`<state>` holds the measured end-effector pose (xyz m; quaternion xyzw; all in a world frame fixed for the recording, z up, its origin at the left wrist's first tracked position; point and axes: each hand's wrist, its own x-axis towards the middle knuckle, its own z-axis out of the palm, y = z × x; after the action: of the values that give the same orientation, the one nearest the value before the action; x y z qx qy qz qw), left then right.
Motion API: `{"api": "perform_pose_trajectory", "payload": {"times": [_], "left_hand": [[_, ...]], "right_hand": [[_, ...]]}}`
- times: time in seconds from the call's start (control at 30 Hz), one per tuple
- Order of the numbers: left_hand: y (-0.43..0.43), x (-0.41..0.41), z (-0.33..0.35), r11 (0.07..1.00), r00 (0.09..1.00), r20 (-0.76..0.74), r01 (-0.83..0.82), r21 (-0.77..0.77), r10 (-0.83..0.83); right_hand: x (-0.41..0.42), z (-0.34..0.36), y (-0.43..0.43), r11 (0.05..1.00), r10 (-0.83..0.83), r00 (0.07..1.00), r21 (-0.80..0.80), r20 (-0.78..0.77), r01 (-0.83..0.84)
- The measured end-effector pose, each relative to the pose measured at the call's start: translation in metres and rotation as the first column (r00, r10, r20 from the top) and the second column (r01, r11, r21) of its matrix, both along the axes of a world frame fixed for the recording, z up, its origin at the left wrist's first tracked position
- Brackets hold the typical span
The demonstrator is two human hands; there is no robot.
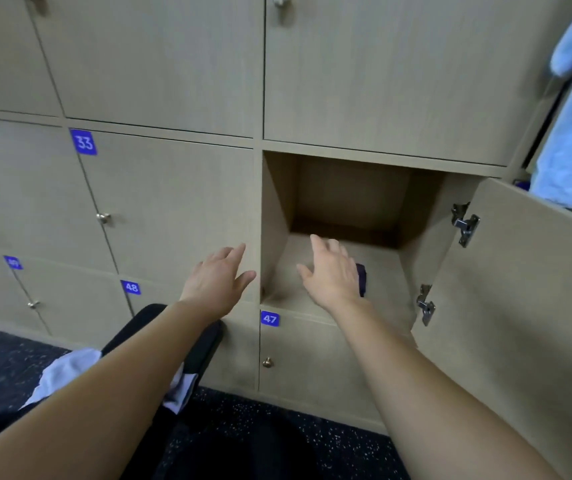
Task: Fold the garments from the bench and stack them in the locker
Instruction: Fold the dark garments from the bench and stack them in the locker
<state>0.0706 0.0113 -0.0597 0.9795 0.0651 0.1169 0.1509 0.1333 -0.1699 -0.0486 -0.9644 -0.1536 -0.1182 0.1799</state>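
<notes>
Both my hands are open, fingers spread, gripping nothing. My left hand hovers before a closed door; my right hand reaches into the one open locker. One dark garment lies on the locker floor, just beside my right hand. One white garment lies on the bench under my left arm.

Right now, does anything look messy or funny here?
A pale garment lies crumpled on the black bench, not folded. In the open locker a small dark thing peeks from behind the right hand; too hidden to identify.
</notes>
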Motion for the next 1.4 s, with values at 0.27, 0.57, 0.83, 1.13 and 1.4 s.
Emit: {"api": "perform_pose_trajectory", "payload": {"times": [0.27, 0.57, 0.83, 1.13, 1.4], "left_hand": [[0.058, -0.109, -0.035, 0.976, 0.974, -0.064, -0.218, 0.01, 0.218], [0.12, -0.209, -0.105, 0.92, 0.912, -0.141, -0.391, -0.026, 0.384], [0.189, -0.262, -0.143, 0.84, 0.839, -0.166, -0.535, -0.09, 0.517], [0.247, -0.271, -0.185, 0.765, 0.773, -0.23, -0.628, -0.145, 0.591], [0.28, -0.261, -0.219, 0.767, 0.783, -0.252, -0.615, -0.183, 0.569]], "right_hand": [[-0.085, -0.043, 0.073, 0.978, 0.207, 0.977, 0.019, -0.055, -0.206], [-0.156, -0.105, 0.16, 0.888, 0.439, 0.878, -0.06, -0.188, -0.457], [-0.175, -0.136, 0.223, 0.803, 0.539, 0.795, -0.114, -0.28, -0.585], [-0.165, -0.165, 0.281, 0.761, 0.559, 0.748, -0.138, -0.357, -0.634], [-0.174, -0.191, 0.335, 0.674, 0.644, 0.676, -0.152, -0.358, -0.723]]}}
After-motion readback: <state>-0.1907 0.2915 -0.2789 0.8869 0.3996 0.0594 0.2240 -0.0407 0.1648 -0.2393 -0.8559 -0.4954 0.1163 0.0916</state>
